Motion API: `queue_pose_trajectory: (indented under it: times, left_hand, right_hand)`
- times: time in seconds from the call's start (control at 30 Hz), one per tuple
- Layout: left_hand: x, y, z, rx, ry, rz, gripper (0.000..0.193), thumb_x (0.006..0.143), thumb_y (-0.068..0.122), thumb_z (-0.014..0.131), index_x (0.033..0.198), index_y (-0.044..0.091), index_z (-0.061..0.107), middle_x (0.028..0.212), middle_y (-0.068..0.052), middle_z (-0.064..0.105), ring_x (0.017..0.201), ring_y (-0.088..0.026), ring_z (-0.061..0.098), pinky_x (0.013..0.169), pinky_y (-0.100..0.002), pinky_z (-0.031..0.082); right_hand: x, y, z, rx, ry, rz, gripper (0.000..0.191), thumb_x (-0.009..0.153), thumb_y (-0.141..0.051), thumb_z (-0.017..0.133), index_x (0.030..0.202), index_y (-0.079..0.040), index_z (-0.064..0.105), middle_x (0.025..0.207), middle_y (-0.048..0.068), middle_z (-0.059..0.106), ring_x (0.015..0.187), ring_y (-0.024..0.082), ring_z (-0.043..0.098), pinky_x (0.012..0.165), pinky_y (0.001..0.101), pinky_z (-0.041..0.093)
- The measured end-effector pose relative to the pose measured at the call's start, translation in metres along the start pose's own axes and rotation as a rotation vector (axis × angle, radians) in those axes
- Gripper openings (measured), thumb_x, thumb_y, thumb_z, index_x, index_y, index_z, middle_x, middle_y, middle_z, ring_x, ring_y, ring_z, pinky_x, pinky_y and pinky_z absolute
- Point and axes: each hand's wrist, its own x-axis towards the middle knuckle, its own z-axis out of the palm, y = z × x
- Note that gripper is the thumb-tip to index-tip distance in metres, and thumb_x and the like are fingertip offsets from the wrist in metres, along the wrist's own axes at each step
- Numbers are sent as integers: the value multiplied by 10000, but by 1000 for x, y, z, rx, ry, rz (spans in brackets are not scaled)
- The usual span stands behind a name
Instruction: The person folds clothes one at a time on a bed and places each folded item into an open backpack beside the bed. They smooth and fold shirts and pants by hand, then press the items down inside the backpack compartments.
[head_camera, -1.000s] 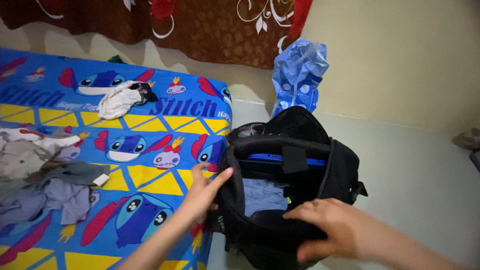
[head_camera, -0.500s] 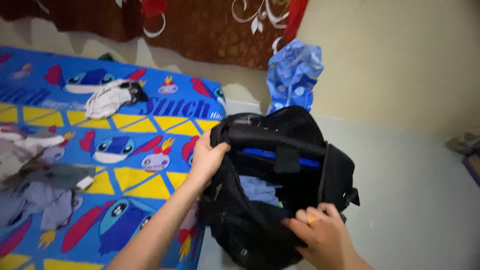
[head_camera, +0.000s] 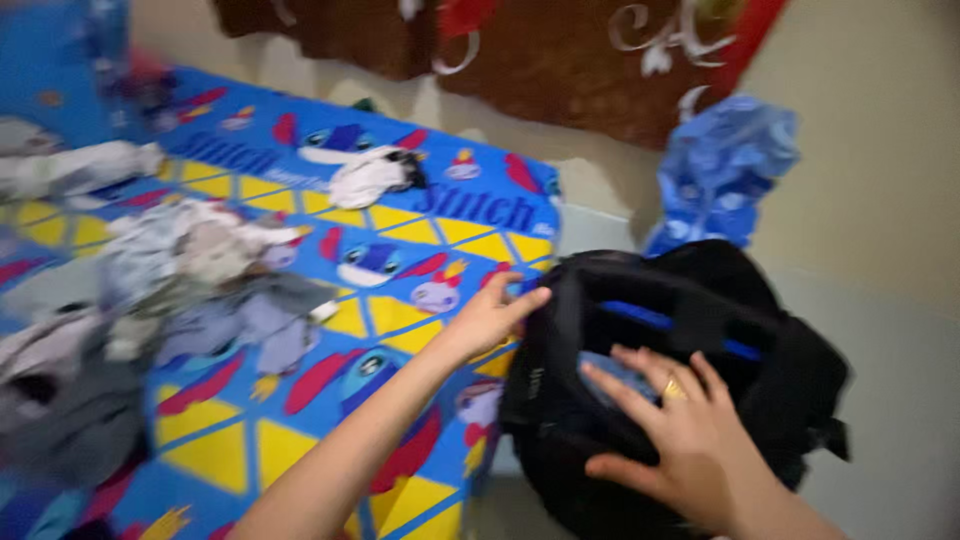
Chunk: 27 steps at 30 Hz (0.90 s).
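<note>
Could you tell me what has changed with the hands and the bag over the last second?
The right hand rose from the black bag's front edge to spread over its opening. The left hand moved up to the bag's left rim. The bag stayed open beside the mattress.

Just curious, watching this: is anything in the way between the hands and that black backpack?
Nothing visible. The left hand grips the black backpack at its open rim, and the right hand lies spread across the opening.
</note>
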Motion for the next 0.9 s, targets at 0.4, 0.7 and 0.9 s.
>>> queue_pose_trajectory:
  times: [0.4,0.7,0.9]
  left_hand:
    - [-102,-52,-156,514,349,80,822,789,491,801,1423,64,499,1314,-250,543,1169,-379,611,976,-460,523]
    - [-194,-80,-287,1037,879,-326,831,692,430,866,1376,133,498,1312,-233,498,1211,-437,565,914,-549,522]
    - [-264,-115,-333,1321,1106,-732,596,752,322,797,1266,111,582,1185,-217,621,1086,-397,651,873,-563,533]
  right_hand:
    - [130,-80,36,-151,-158,-180,902,713,-670,695,1512,-342,436,1615,153,271,1475,436,231,1095,767,180]
    - [209,-160,99,-138,-405,-244,832,789,-616,725,1520,-350,430,1661,136,230,1518,409,170,1125,703,173]
    - [232,-215,143,115,-447,-175,826,785,-580,755,1520,-348,456,1644,134,264,1498,380,214,1164,644,204]
